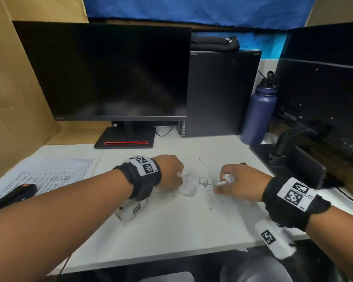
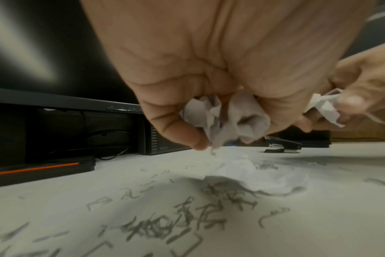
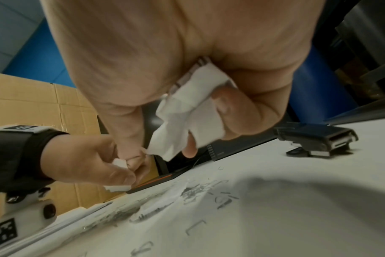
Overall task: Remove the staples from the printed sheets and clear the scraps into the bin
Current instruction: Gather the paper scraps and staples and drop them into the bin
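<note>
My left hand grips crumpled paper scraps just above the white desk. A step to its right, my right hand pinches more white scraps between thumb and fingers. Between the two hands lies a heap of pulled staples, with another crumpled scrap beside it and loose staples scattered around. The printed sheets lie flat at the desk's left. No bin is in view.
A black stapler rests on the sheets at the left edge. A black staple remover sits behind my right hand. A monitor, a computer case and a blue bottle line the back; dark equipment crowds the right.
</note>
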Tool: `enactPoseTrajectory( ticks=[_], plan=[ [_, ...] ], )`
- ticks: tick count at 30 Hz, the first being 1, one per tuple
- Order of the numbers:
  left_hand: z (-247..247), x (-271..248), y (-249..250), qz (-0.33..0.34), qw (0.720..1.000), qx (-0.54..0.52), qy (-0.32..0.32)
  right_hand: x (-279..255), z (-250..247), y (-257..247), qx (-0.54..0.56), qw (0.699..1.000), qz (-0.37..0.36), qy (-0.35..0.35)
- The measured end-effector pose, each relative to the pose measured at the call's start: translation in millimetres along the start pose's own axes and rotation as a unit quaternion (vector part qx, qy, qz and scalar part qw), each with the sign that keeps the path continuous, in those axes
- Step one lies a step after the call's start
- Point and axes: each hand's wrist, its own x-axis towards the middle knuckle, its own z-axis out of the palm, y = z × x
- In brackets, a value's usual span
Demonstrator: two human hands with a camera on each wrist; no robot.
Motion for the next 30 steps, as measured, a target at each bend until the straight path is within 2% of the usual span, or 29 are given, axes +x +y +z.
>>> enactPoseTrajectory(
  ticks=[3,7,9,11,15,19,22,25,27,30],
  plan=[
    [-2,5,4,-0.002,1.000,-0.015,-0.009,3,-3,-11,0.049,0.999,-0.006,0.000],
    [13,10,11,0.005,0.999,-0.036,-0.030,5,-1,-28,0.048,0.999,0.000,-0.013],
    [19,9,14,0.008,0.999,-0.016,-0.048,9,3,-33,0.043,0.999,0.015,-0.030],
    [21,8,17,0.011,0.999,0.008,-0.046,10,5,-34,0.023,0.998,-0.001,-0.052],
    [21,8,24,0.027,0.999,0.025,-0.027,15,5,-29,0.037,0.999,-0.006,-0.015],
    [26,7,21,0.029,1.000,-0.004,-0.005,17,-1,-32,0.045,0.996,-0.065,0.047],
    [28,4,17,0.027,0.999,-0.027,0.009,14,-6,-35,0.068,0.990,-0.077,0.099],
    [17,-8,11,0.020,0.995,-0.077,0.055,2,-10,-35,0.183,0.972,-0.067,0.134],
    [4,-24,3,0.019,0.986,-0.121,0.117,-16,-11,-36,0.277,0.949,-0.078,0.130],
    [-10,-75,-11,-0.022,0.949,-0.233,0.209,-51,-7,-43,0.358,0.925,-0.108,0.069]
  ],
)
